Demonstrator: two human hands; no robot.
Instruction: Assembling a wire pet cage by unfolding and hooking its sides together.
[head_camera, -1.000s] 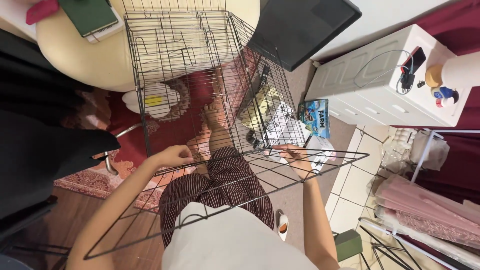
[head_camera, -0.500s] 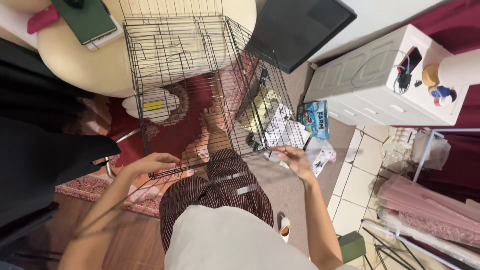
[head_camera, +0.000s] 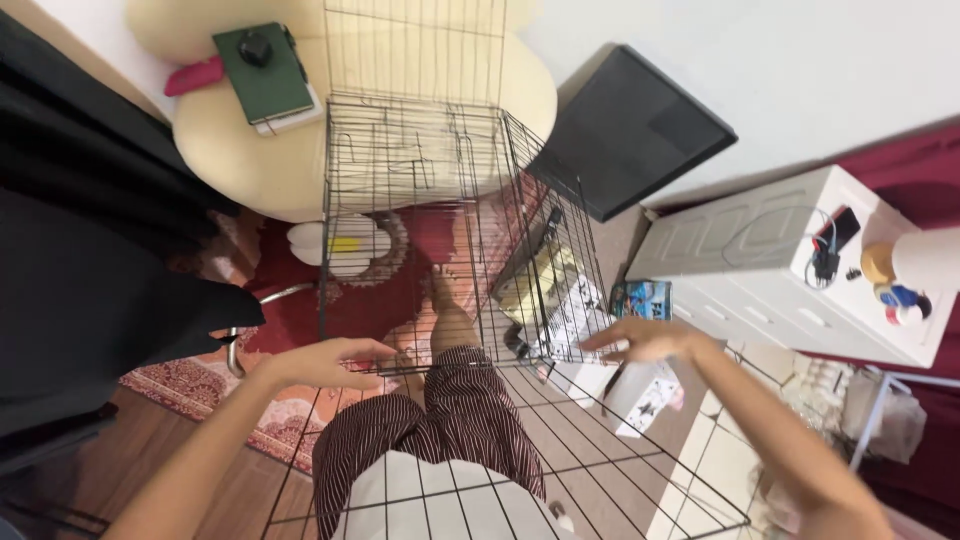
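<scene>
A black wire cage (head_camera: 420, 200) stands on the red rug, its panels partly unfolded. One flat wire panel (head_camera: 600, 470) lies low across my lap. My left hand (head_camera: 335, 362) rests on the cage's near bottom edge, fingers curled over the wire. My right hand (head_camera: 640, 338) reaches to the cage's right lower corner, fingers spread and touching the wire. My striped trouser leg and bare foot (head_camera: 445, 310) extend under the cage.
A cream round table (head_camera: 250, 150) with a green book (head_camera: 262, 72) stands behind the cage. A black tray (head_camera: 630, 130) leans on the wall. A white cabinet (head_camera: 780, 270) with small items sits right. Papers and a blue packet (head_camera: 640, 300) lie on the floor.
The view has tilted up, showing more of the cage and table. Both hands have stayed at the cage's lower edge; the flat panel now lies lower across my lap.
</scene>
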